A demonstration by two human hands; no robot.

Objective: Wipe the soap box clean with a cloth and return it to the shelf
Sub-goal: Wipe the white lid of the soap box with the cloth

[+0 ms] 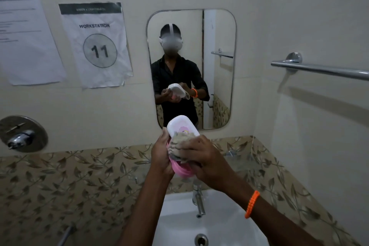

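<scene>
In the head view, the left hand (160, 158) grips the soap box (180, 132) from its left side, fingers (165, 136) curled round the edge and thumb side against the pink base. The box is held up in the air above the sink (229, 225), tilted so its white lid points up and away toward the mirror (217, 66). A pink printed motif shows on the lid just beyond the fingertips of the other hand.

The right hand (205, 158) holds a bunched grey-beige cloth (182, 146), its fingers bent over the wad and pressing it onto the near part of the lid. The cloth lies between those fingers and the box, covering the middle of it; below the cloth the pink base (182, 171) sticks out toward the wrists. An orange beaded band (252, 203) circles the right wrist.

Under the hands a chrome tap (198, 199) stands at the back of the white sink, with the drain (201, 239) lower down. A leaf-patterned tile band (79, 175) runs along the wall behind both wrists.

Beyond the fingers, the mirror reflects a person in a dark shirt holding the same box and cloth. To the left of the hands hang two paper sheets, one reading "WORKSTATION 11" (97, 44), and a round chrome wall valve (22, 134). To the right, a chrome towel bar (319, 69) is fixed to the side wall.
</scene>
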